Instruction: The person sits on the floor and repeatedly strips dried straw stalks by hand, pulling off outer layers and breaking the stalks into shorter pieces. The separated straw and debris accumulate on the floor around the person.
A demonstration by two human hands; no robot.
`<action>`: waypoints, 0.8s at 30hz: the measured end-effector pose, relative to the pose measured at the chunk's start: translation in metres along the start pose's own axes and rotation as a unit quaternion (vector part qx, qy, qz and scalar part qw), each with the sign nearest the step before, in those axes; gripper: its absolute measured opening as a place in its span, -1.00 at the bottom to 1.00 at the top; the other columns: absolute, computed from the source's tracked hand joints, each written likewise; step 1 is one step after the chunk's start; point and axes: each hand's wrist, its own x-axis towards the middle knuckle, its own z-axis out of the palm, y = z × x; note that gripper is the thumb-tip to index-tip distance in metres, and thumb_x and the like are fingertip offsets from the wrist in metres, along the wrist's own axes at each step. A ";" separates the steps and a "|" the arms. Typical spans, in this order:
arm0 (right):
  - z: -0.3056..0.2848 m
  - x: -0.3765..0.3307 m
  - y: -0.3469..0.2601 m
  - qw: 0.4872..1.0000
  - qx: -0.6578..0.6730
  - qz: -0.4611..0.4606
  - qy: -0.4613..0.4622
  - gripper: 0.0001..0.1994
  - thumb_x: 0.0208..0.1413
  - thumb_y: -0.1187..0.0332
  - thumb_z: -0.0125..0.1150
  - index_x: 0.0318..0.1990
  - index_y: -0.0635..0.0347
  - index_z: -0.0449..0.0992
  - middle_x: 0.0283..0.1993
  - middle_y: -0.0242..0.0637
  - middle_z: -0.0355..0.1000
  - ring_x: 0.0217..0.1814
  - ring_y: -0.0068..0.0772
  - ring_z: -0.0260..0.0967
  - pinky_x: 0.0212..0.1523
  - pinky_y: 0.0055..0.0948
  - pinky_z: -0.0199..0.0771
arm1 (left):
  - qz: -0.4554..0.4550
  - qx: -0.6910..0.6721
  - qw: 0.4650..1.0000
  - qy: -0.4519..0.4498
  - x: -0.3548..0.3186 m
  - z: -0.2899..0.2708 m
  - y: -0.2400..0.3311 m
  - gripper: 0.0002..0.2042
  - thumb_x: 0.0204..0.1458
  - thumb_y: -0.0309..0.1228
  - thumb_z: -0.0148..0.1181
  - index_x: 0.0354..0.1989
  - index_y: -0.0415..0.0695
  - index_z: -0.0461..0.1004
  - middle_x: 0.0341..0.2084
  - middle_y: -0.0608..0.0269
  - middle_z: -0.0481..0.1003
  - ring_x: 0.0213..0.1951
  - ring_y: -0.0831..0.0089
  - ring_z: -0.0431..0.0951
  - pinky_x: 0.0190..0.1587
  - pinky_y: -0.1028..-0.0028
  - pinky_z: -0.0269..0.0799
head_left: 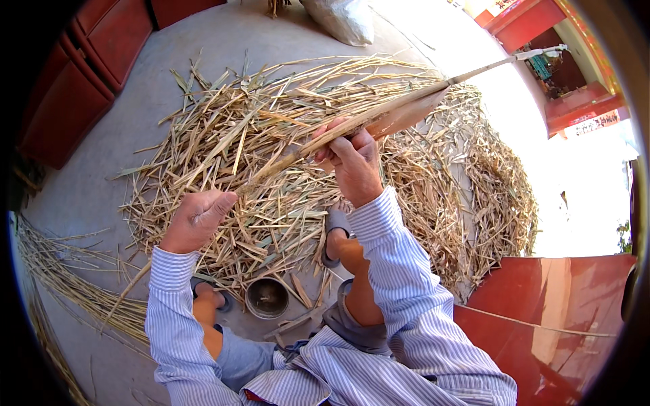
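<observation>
1. Beneath us spreads a grey floor (139,122), brightly lit toward our right.
2. On it, before us, lies a broad heap of dry leaf strips (277,213).
3. To our left we have a bundle of thin stalks (74,277).
4. One long dry stalk (276,167) slants above the heap, rising toward our right, with a wide sheath (413,115) along its farther part.
5. Our right hand (349,159) grips that stalk near the sheath.
6. Our left hand (196,220) is clenched around it lower down.
7. Beside our left slipper (225,301) stands a round bowl (254,301).

Left hand (196,220) curled, right hand (357,162) farther forward
</observation>
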 end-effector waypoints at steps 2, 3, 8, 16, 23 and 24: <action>0.000 -0.001 -0.004 0.999 0.028 -0.010 -0.036 -0.86 0.19 0.50 0.01 -0.12 0.26 0.39 -0.19 -0.21 0.48 -0.35 -0.51 0.41 -0.27 -0.50 0.51 | -0.098 -0.076 0.990 -0.073 -0.003 -0.007 0.012 -0.40 0.24 0.07 -0.06 -0.69 -0.21 0.26 -0.77 0.29 0.18 -0.66 0.51 0.21 -0.58 0.42 0.13; 0.001 -0.002 -0.004 0.997 0.043 -0.015 -0.054 -0.87 0.19 0.49 0.00 -0.13 0.27 0.38 -0.20 -0.25 0.49 -0.35 -0.51 0.42 -0.27 -0.51 0.50 | -0.149 -0.113 0.976 -0.109 -0.004 -0.009 0.018 -0.40 0.24 0.06 -0.06 -0.70 -0.21 0.25 -0.76 0.34 0.17 -0.64 0.57 0.19 -0.57 0.45 0.12; -0.001 0.002 0.016 0.983 0.091 0.135 0.088 -0.89 0.26 0.46 -0.01 -0.13 0.25 0.39 -0.22 -0.29 0.47 -0.32 -0.50 0.41 -0.30 -0.52 0.56 | -0.105 -0.133 0.982 -0.087 -0.010 0.001 0.020 -0.42 0.21 0.05 0.00 -0.69 -0.21 0.28 -0.76 0.37 0.21 -0.63 0.58 0.19 -0.57 0.49 0.10; -0.038 0.008 0.001 0.961 0.152 0.175 0.154 -0.79 0.29 0.43 -0.04 0.02 0.27 0.39 -0.01 -0.14 0.46 -0.15 -0.47 0.44 -0.19 -0.57 0.58 | -0.026 0.046 0.994 0.094 -0.005 -0.005 -0.009 -0.49 0.11 -0.02 0.20 -0.62 -0.27 0.35 -0.75 0.28 0.26 -0.63 0.52 0.22 -0.56 0.42 0.13; -0.089 0.015 -0.019 0.968 0.098 0.023 0.232 -0.86 0.20 0.32 0.18 -0.15 0.14 0.49 -0.21 -0.36 0.50 -0.18 -0.49 0.46 -0.19 -0.53 0.51 | -0.045 0.132 0.980 0.141 -0.009 -0.027 -0.019 -0.48 0.02 0.02 0.27 -0.60 -0.26 0.35 -0.75 0.17 0.26 -0.64 0.39 0.23 -0.54 0.37 0.17; -0.089 0.016 -0.019 0.970 0.082 0.024 0.228 -0.85 0.21 0.30 0.19 -0.16 0.14 0.49 -0.23 -0.36 0.49 -0.18 -0.48 0.46 -0.22 -0.52 0.52 | -0.044 0.148 0.978 0.141 -0.011 -0.030 -0.020 -0.48 0.00 0.01 0.28 -0.60 -0.26 0.34 -0.75 0.16 0.25 -0.64 0.38 0.23 -0.54 0.36 0.16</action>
